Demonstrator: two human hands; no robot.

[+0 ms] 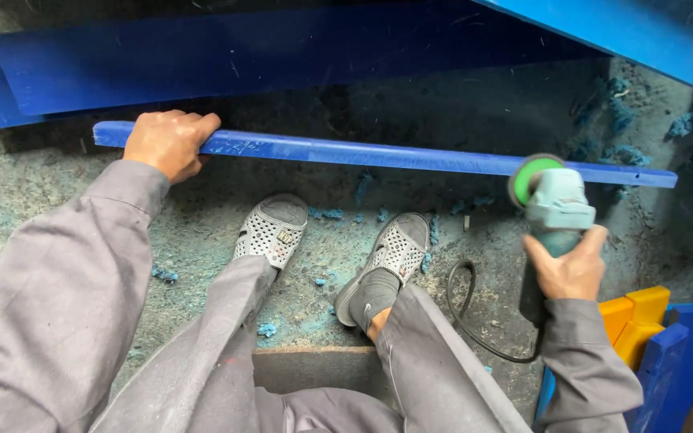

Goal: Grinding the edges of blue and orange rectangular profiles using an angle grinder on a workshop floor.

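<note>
The left hand point(168, 143) is closed over the left end of a long blue strip point(411, 157) lying across the dusty floor point(34, 200), above two slippered feet point(270, 228). Judging by the blue shavings point(326, 213) about, some grinding is done, though how much edge remains I cannot tell. The right hand point(571, 269) grips a grinder point(551, 200) at the strip's right end; yellow and blue blocks point(643, 317) stand lower right, with no labels or signs visible.

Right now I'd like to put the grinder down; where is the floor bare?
Bare floor lies left of the left shoe, under the blue strip. It is crowded by the right hand: cord, yellow and blue blocks. Blue shavings litter the middle.
</note>
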